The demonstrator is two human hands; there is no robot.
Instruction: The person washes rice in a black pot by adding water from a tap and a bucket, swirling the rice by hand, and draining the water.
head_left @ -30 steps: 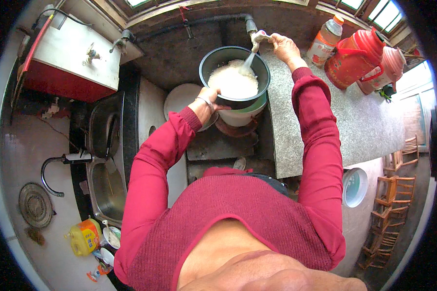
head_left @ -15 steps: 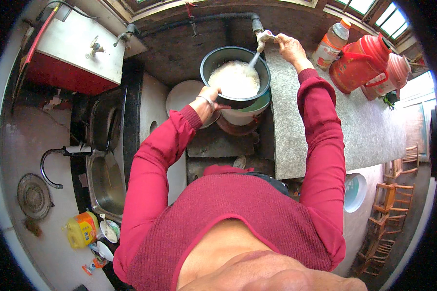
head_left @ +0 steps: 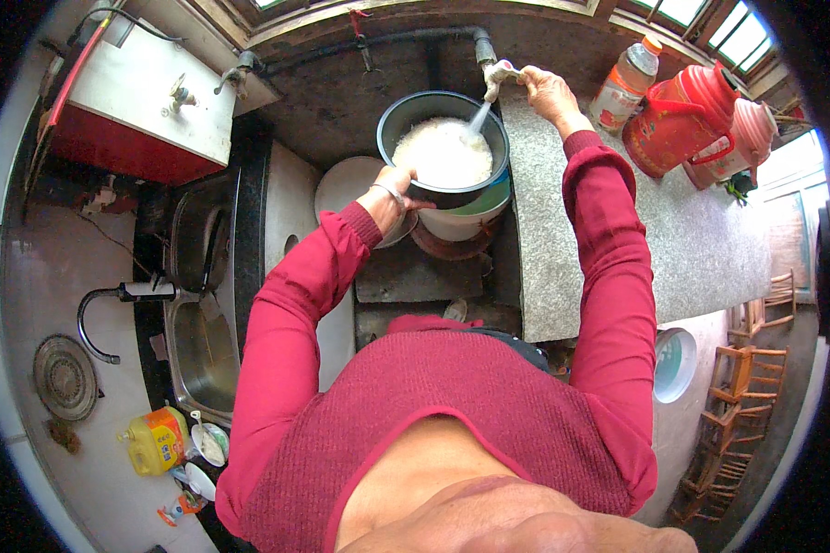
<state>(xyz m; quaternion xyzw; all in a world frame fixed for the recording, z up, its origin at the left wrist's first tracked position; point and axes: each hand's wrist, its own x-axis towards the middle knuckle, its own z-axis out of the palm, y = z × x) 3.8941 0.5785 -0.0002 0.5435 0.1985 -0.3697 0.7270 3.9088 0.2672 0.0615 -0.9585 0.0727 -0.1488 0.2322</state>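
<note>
My left hand point(head_left: 394, 191) grips the near left rim of a dark grey cooking pot point(head_left: 397, 129), thumb inside and fingers beneath. White contents that look like rice point(head_left: 443, 152) in cloudy water fill much of the pot. From a wall tap point(head_left: 496, 78) at the far side, a stream of water point(head_left: 478, 120) runs into it. My right hand point(head_left: 551, 95) is closed on the tap's handle, to the right of the spout. Below the pot stands a pale bucket point(head_left: 456, 224), partly hidden by it.
A grey stone counter point(head_left: 590, 240) on the right carries a plastic bottle point(head_left: 625, 88) and two red thermos flasks point(head_left: 682, 120). At left are a steel double sink point(head_left: 203, 355) and a yellow jug point(head_left: 155, 438). A round white lid or basin point(head_left: 341, 184) lies beside the pot.
The pot has shifted very slightly left under the tap. Water keeps running, and both hands hold the same grips.
</note>
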